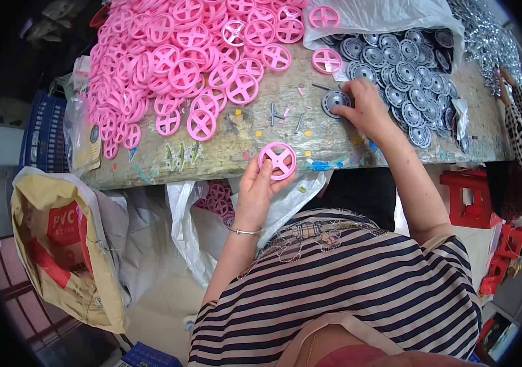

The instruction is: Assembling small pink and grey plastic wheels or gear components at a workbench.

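My left hand point(255, 191) holds a pink four-spoked plastic wheel point(278, 161) by its rim, just at the table's front edge, thumb on top. Over the table, my right hand point(371, 111) has its thumb and fingers closed at the edge of a grey round disc point(334, 103) with a ringed centre. That disc is apart from a heap of similar grey discs point(404, 76) just to the right. To the left spreads a large pile of pink spoked wheels point(169, 67). Two loose pink wheels, one of them a nearby wheel point(326, 60), lie between the piles.
A white plastic bag point(389, 18) lies behind the grey discs. Small grey sticks point(273, 114) and scraps dot the worn table point(224, 159). A yellowish sack point(68, 263) stands open at left. Another person's hand point(505, 85) touches silver tinsel point(487, 43) at far right, above a red stool point(469, 199).
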Available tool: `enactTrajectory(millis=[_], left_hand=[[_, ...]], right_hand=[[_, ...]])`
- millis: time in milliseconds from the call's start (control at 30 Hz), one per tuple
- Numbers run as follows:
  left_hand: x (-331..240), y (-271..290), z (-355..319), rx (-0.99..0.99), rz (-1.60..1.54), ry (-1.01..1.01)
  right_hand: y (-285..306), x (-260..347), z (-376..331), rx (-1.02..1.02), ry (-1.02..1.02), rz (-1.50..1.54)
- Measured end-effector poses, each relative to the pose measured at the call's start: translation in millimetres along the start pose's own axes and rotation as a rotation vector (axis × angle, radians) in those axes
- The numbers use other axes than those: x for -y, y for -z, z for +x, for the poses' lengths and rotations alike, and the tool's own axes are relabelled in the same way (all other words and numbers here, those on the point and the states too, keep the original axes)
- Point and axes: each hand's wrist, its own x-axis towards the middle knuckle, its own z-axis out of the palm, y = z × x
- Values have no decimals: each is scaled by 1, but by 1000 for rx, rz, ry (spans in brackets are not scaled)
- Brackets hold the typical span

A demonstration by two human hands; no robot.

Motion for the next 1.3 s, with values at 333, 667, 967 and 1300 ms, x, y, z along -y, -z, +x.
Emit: enactTrajectory(millis=[333, 667, 967, 1300], left_hand=[[-4, -15, 7, 3, 0, -83], [-2, -6, -1, 24, 170, -70], [0, -4, -12, 27, 215, -116], [-10, -22, -15, 8, 365, -440]], right_hand=[[-15, 93, -41, 211, 122, 658], [-26, 96, -53, 413, -111, 862], [-24, 105, -59, 396, -131, 857], [-4, 123, -59, 520, -180, 1157]])
